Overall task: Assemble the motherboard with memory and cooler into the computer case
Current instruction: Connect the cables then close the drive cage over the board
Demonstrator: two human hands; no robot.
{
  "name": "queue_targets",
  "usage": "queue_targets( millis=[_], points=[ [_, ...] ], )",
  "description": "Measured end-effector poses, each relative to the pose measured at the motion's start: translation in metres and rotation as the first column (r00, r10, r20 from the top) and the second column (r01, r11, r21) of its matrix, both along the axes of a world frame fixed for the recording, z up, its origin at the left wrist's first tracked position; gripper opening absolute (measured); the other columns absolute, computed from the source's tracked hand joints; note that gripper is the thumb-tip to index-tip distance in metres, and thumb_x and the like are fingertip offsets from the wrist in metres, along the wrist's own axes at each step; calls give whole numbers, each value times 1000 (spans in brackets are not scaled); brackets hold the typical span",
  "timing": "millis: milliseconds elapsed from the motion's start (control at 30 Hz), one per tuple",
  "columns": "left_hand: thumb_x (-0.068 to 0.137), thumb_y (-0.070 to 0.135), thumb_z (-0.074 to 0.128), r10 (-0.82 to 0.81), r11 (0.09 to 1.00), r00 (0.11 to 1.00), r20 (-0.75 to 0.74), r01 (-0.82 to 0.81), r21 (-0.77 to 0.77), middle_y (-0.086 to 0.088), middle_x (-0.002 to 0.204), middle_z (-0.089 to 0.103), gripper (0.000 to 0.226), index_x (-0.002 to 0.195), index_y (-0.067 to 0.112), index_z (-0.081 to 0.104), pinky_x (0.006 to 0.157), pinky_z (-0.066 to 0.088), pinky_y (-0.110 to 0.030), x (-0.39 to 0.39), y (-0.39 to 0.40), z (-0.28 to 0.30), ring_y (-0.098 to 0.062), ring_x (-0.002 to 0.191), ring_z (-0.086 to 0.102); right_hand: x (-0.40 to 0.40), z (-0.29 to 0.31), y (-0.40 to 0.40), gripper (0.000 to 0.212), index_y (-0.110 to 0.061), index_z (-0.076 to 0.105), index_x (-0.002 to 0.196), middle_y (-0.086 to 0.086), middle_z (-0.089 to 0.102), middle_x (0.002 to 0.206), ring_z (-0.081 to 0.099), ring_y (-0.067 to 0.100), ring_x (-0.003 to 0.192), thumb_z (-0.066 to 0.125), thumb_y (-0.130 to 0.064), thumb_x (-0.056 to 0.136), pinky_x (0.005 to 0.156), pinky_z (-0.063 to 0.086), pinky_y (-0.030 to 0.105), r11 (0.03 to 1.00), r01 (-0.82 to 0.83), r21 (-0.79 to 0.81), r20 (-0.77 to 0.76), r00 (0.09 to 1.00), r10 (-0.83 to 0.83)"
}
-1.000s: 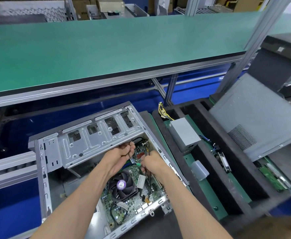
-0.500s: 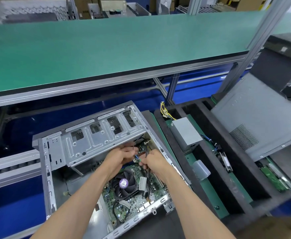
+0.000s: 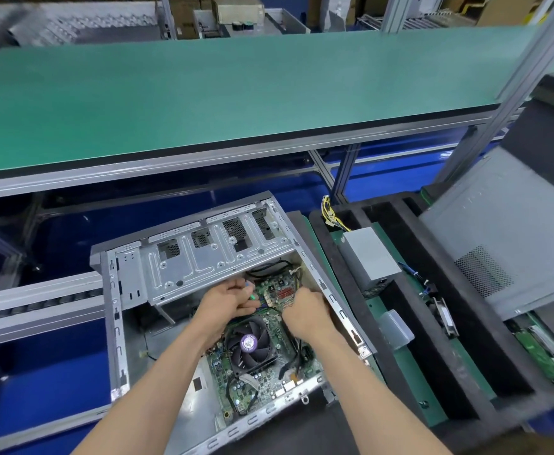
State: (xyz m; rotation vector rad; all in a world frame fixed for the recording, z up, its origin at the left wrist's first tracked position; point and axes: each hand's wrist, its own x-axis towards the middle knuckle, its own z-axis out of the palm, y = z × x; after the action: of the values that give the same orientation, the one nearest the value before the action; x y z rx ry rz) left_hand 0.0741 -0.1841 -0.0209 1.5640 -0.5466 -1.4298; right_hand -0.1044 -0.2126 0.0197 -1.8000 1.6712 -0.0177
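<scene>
Head view: left hand (image 3: 226,298) pinching thin front-panel leads (image 3: 252,292), right hand (image 3: 305,311) curled, grip unclear; motherboard (image 3: 269,366) stiff, fragile, edge-hold only.

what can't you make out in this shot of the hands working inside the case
- Head view: what the left hand pinches, mostly hidden by its fingers; a small green tip shows.
- Right hand covers its own fingertips and anything held.
- Motherboard connector labels: too small.
- Case bottom-left corner: cut by the forearm and frame edge.
</scene>
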Motion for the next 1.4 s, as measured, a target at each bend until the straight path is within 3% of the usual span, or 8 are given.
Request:
queue_targets(
  millis=[100,233,400,467,600,833,1000,1400],
  points=[
    [88,10,74,99,995,994,47,-100,20,-7,94,77,11,99,8,72,69,56,-21,9,10,-5,-14,77,73,9,10,16,28,-2,57,99,11,63,92,66,21,70,68,-24,86,50,45,25,896,-275,-349,-343,927,151],
    [82,8,80,281,959,958,61,-283,28,-7,81,76,13,92,4,73,66,57,-22,14,21,-4,-14,71,71,25,16,18,27,-10,56,84,7,58,78,57,21,58,75,-12,65,40,33,27,647,-388,-656,-299,921,249],
    [80,7,82,273,961,952,139,-275,-4,-5,82,77,7,85,10,78,76,58,-28,11,29,-1,-17,78,72,49,1,5,32,-12,61,114,3,60,106,53,23,99,64,-5,83,88,43,35,475,-587,-656,-229,754,616],
    [81,1,78,306,952,949,72,-306,-11,-9,83,77,8,85,8,78,74,57,-27,11,31,-1,-18,77,71,56,-6,-1,27,-12,63,116,5,65,106,57,25,99,61,-6,89,90,43,36,507,-621,-598,-205,730,652],
    [82,-16,68,402,915,906,-131,-403,14,-19,86,75,18,96,-5,73,75,59,-28,16,37,1,-24,79,72,64,-13,-8,19,-8,69,110,11,70,103,64,31,92,53,-13,100,80,52,41,714,-528,-460,72,779,623],
    [84,-18,64,510,852,820,-260,-523,20,-19,94,75,27,108,-5,64,71,59,-26,17,42,2,-25,86,75,77,-23,-11,19,-5,70,108,6,71,98,61,14,84,54,-7,99,81,48,25,910,-335,-243,407,816,409],
    [77,-19,70,484,869,851,-205,-494,1,-12,89,77,38,110,-2,65,71,58,-25,20,42,-4,-25,89,75,75,-28,-16,16,-8,69,107,0,69,96,61,11,85,54,-9,100,84,50,26,944,-316,-91,527,789,315],
    [71,-14,79,464,883,877,-123,-470,-20,-14,91,77,39,106,-5,68,74,58,-24,22,46,5,-23,87,75,76,-32,-16,17,-23,67,98,-4,72,95,66,9,90,54,-12,101,86,52,30,939,-335,-78,585,747,315]
  ],
)
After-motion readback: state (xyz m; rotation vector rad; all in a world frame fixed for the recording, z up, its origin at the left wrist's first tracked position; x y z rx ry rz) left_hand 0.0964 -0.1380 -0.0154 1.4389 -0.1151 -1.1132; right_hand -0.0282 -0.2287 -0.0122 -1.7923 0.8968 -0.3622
